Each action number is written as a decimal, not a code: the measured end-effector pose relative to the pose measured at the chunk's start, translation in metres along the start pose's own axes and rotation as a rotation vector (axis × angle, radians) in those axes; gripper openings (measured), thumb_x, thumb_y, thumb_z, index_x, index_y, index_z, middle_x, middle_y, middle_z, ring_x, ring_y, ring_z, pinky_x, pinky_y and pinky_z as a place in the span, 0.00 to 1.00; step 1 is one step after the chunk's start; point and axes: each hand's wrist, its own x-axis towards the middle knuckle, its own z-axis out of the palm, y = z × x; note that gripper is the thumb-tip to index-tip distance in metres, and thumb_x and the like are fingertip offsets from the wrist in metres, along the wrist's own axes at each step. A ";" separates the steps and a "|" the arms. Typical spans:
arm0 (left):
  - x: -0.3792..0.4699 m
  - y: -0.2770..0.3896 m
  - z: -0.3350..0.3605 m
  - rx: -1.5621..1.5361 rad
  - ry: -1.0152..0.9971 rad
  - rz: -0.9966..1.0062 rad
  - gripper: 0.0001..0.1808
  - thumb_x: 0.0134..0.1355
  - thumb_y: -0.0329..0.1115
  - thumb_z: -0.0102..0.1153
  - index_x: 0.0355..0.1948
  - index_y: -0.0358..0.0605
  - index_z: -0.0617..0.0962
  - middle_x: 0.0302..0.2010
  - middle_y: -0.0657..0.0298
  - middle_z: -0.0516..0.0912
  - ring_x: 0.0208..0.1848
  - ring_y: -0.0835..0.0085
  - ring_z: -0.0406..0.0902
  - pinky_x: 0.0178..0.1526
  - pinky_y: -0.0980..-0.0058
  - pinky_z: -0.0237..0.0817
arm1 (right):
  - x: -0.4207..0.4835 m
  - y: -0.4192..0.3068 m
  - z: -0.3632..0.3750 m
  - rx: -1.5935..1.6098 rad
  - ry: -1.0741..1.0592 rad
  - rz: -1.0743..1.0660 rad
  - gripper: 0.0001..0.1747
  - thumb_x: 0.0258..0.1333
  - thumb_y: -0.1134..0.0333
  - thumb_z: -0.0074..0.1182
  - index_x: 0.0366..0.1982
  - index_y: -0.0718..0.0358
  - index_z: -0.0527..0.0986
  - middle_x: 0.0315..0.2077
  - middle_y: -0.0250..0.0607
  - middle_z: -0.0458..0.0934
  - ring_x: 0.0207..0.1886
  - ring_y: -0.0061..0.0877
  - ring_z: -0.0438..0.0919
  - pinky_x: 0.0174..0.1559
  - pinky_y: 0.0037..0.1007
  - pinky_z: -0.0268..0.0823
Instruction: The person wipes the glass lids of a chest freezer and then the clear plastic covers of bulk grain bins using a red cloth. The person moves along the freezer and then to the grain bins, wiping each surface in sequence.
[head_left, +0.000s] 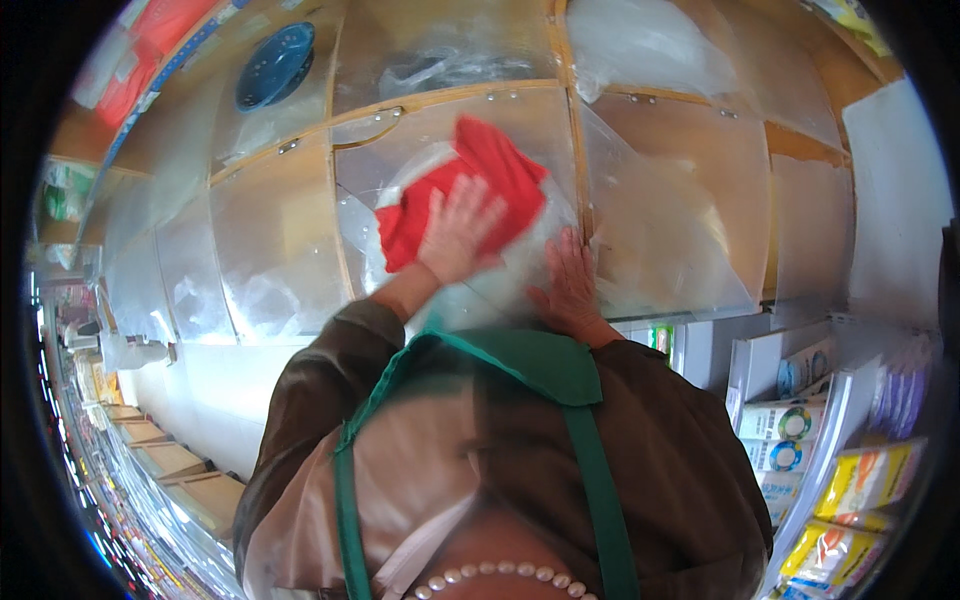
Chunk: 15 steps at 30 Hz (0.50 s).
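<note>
My left hand (461, 229) lies flat over a red cloth (514, 176), pressing it onto a clear plastic lid (517, 112). The hand is slightly blurred, with its fingers spread across the fabric. Under the lid, a pale rounded mass (559, 202) shows through, but I cannot tell what it is. Empty and with its fingers extended, my right hand (568, 285) rests on the same lid's right side, beside a wooden divider strip (576, 161). A crack line runs through the lid near its front edge.
More clear lids (277, 255) in wooden frames lie left and right. A blue plastic basket (275, 67) sits at the back left, and a clear plastic bag (645, 45) at the back right. Packaged goods (784, 420) fill a shelf at right. Cardboard boxes (199, 487) stand lower left.
</note>
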 end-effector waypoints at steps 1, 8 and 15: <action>-0.011 0.013 0.001 -0.039 -0.099 0.107 0.52 0.50 0.65 0.63 0.72 0.57 0.61 0.76 0.50 0.50 0.78 0.48 0.41 0.71 0.36 0.38 | 0.000 0.000 0.000 -0.001 -0.007 0.007 0.45 0.59 0.47 0.53 0.69 0.64 0.53 0.70 0.64 0.49 0.73 0.56 0.49 0.70 0.56 0.41; -0.001 -0.033 0.003 -0.051 -0.041 0.036 0.51 0.52 0.68 0.60 0.73 0.60 0.61 0.76 0.55 0.53 0.78 0.55 0.43 0.72 0.40 0.37 | 0.002 0.006 -0.003 -0.046 -0.137 0.016 0.44 0.61 0.43 0.46 0.68 0.65 0.54 0.70 0.63 0.50 0.73 0.57 0.50 0.70 0.56 0.40; 0.044 -0.064 0.020 -0.213 0.337 -0.519 0.37 0.68 0.51 0.47 0.73 0.45 0.58 0.76 0.49 0.49 0.78 0.51 0.42 0.74 0.48 0.37 | 0.000 0.013 0.002 0.039 -0.147 0.048 0.46 0.59 0.39 0.45 0.68 0.64 0.56 0.69 0.62 0.52 0.74 0.54 0.48 0.70 0.55 0.42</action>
